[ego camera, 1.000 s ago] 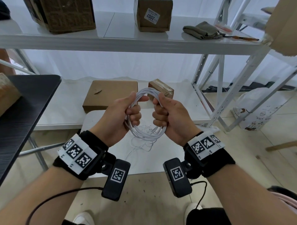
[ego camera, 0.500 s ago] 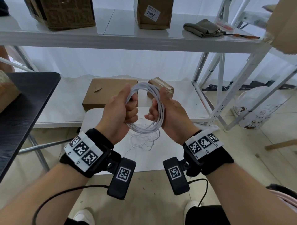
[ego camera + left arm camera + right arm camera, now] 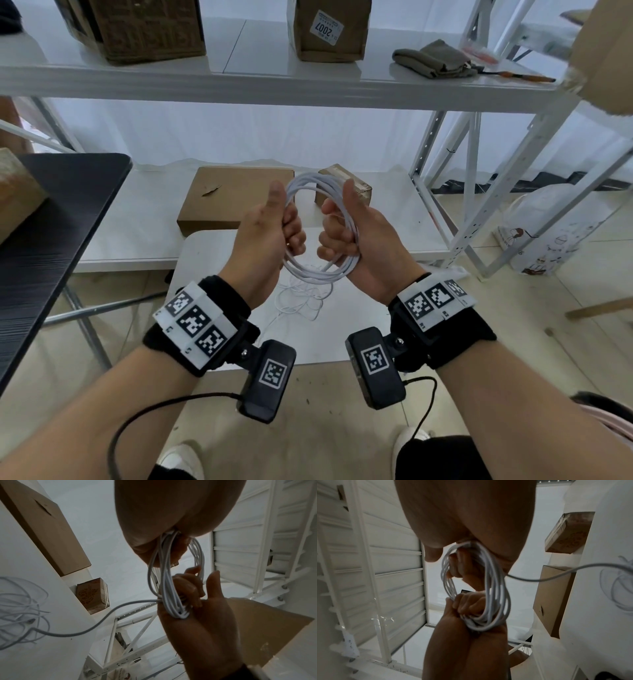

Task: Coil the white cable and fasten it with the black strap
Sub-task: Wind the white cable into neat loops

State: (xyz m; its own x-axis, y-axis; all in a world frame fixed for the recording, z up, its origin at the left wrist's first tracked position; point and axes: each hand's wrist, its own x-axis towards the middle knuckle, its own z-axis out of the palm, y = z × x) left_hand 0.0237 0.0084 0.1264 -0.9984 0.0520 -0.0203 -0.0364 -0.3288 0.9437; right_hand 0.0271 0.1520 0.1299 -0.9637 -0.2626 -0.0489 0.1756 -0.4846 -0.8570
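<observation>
2 hands grip the cable (image 3: pixel 310 192) coil: left hand (image 3: pixel 267 236) and right hand (image 3: pixel 356 240) on opposite sides. Keep loops even, feeding the loose tail (image 3: pixel 301 301) without tangling.

Your head camera looks forward and down from above, taking in both forearms, the white table (image 3: pixel 236 346) and the shelving behind. Your left wrist camera looks up along the left hand (image 3: pixel 164 513), very close. Your right wrist camera does likewise under the right hand (image 3: pixel 467 511). All three share the white cable (image 3: pixel 318 270) coil and the flat cardboard box (image 3: pixel 236 198).
</observation>
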